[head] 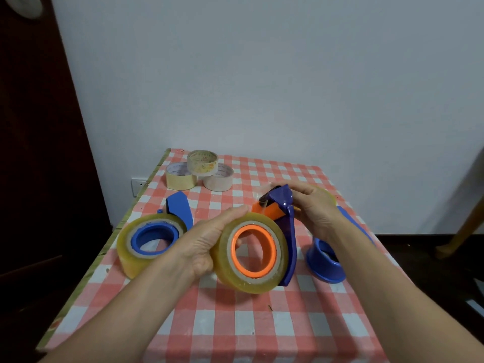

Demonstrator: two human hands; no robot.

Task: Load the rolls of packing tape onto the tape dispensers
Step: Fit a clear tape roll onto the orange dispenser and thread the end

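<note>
L hand (207, 242) grips the clear packing-tape roll (226, 271) from its 9 o'clock side; one digit lies over the top edge, the rest curl behind. The roll sits on the orange hub of a blue dispenser (290, 244), abt mid-table over the red-and-white checked cloth (262, 323); can't tell if it touches the cloth. R hand (311, 210) is closed round the dispenser's cutter head at the roll's 1 o'clock, thumb on the blue top, orange flap just below. A yellowish edge shows past the R knuckles; can't tell what it is.

At 9 o'clock, just beside the L wrist, a second roll (125, 247) lies on a blue-hub dispenser (180, 208), handle pointing to 12. At 3 o'clock, partly under the R wrist, a third dispenser (324, 268) rests w/ a bare blue hub. Far off at 11 o'clock, three thin rolls (202, 163) cluster near the table's back edge; one is stacked on the other two.
</note>
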